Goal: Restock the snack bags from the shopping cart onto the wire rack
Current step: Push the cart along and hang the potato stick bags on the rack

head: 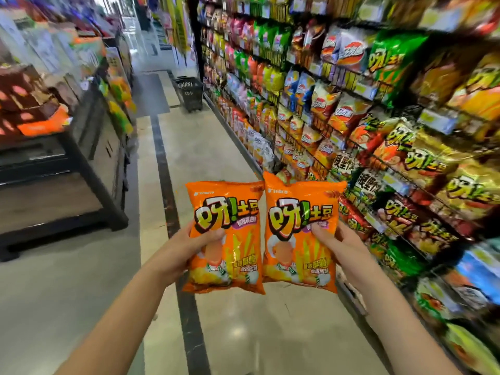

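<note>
Two snack bags [226, 266], pinched one each by left hand [178, 250] and right hand [345, 247] fingers [322, 231], over glossy floor [216, 147] beside wire rack [290, 136].

To your left stands a dark-framed display stand [86, 163] with brown boxes [24, 90] stacked on top, too blurred to read. Under you lies a pale polished floor [211, 147], and a dark stripe [171, 201] runs lengthwise down the aisle.
</note>
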A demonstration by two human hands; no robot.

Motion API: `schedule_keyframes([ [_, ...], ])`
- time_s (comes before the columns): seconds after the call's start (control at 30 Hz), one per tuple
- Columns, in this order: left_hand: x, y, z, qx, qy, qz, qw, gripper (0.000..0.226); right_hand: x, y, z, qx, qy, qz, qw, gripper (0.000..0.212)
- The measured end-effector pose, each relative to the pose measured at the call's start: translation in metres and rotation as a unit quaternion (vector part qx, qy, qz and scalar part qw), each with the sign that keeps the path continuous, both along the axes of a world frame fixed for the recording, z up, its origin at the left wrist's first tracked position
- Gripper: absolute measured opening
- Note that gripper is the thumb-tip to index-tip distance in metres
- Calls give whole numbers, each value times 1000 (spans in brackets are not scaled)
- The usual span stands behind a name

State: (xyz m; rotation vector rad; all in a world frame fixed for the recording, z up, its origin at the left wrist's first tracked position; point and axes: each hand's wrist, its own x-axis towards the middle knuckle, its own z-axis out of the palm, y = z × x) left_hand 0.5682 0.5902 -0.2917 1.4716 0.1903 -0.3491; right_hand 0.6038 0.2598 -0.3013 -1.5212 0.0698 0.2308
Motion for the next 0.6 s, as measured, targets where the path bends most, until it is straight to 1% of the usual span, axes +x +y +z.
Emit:
schedule_keyframes([
  [0.1, 49, -19, 9, 6, -12, -56, 998, 84, 14, -17, 8, 3, 3, -51, 999, 26],
  [0.13, 66, -26, 9, 4, -12, -78, 997, 86, 19, -22, 8, 2, 4, -69, 998, 26],
  [0.23, 118, -45, 9, -1, -12, -119, 993, 58, 29, -33, 10, -6, 1, -132, 991, 32],
  [0.27, 136, -51, 7, 0, -12, -139, 990, 57, 33, -38, 9, -6, 0, -154, 988, 35],
  [0.33, 171, -62, 5, 0, -13, -180, 984, 62, 40, -44, 8, -9, 0, -194, 981, 38],
  [0.43, 223, -79, 11, -4, -22, -241, 970, 83, 50, -47, 12, -16, -2, -259, 966, 35],
  [0.47, 239, -84, 13, -4, -26, -261, 965, 85, 54, -47, 14, -16, -1, -282, 959, 34],
  [0.5, 255, -90, 17, -5, -32, -281, 959, 81, 58, -46, 17, -13, -2, -303, 953, 35],
  [0.6, 297, -108, 26, -15, -45, -323, 945, 53, 67, -44, 28, -23, -7, -363, 932, 45],
])
